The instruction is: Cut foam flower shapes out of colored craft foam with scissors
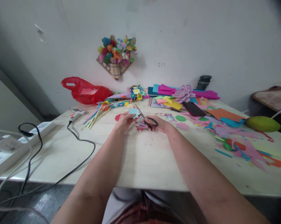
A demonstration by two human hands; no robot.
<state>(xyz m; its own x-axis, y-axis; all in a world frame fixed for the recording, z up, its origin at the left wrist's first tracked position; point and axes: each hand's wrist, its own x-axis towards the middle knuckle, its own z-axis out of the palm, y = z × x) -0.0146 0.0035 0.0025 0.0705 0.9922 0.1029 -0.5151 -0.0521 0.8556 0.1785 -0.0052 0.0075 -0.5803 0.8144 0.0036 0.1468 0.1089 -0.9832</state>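
Note:
My left hand (124,120) pinches a small light-blue paper flower shape (133,111) above the middle of the table. My right hand (159,123) grips black-handled scissors (147,120), whose blades point up and left into the blue shape. Small red paper scraps (141,128) lie on the table just below both hands. A red cut piece (117,117) lies left of my left hand.
Coloured paper sheets and a purple paper flower (183,93) crowd the back right. Paper offcuts (243,146) cover the right side. A glue gun (75,114) with a black cord, a power strip (14,146), a red plastic bag (86,91) and flower sticks (97,115) sit left.

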